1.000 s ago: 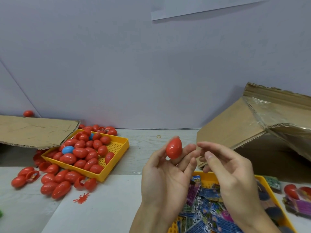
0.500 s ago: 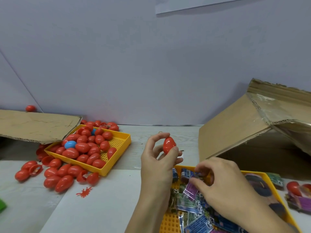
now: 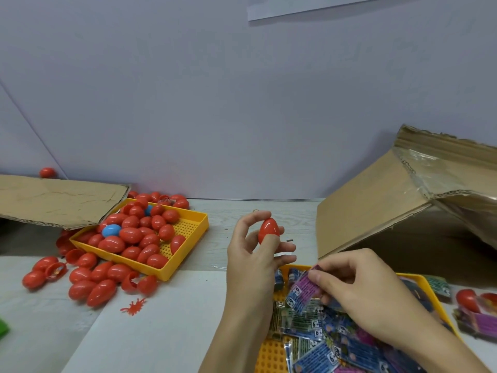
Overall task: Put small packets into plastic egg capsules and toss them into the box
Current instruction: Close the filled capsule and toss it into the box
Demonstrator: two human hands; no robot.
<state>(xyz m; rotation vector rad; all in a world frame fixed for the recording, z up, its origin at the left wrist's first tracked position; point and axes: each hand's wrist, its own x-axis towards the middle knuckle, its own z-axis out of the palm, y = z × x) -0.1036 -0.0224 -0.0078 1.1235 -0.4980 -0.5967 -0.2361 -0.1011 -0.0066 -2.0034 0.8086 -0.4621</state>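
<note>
1. Head view, far left: a flat sheet of cardboard (image 3: 53,200) is lying against the wall, with one red capsule (image 3: 47,172) sitting behind it.
2. Loose red egg capsules (image 3: 91,282) are spilling across the table (image 3: 231,211) in front of a yellow tray (image 3: 185,238), which is heaped with more red eggs and one blue egg (image 3: 111,230).
3. A small red splat-shaped toy (image 3: 133,306) is lying on the white sheet (image 3: 150,329) just below that pile.
4. Centre now: the left hand (image 3: 252,262) is holding up a closed red egg capsule (image 3: 269,230), its fingers curling round the lower end, well above the table.
5. The right hand (image 3: 360,294) is pinching a purple packet (image 3: 304,290) between thumb and fingers, just over the second yellow tray (image 3: 271,356), which is filled with small printed packets (image 3: 330,348).
6. Behind it, the big cardboard box (image 3: 376,208) is lying tipped, its open side facing the person.
7. Far right edge: another red capsule (image 3: 468,300) and a few purple packets (image 3: 481,319) are lying on the table.
</note>
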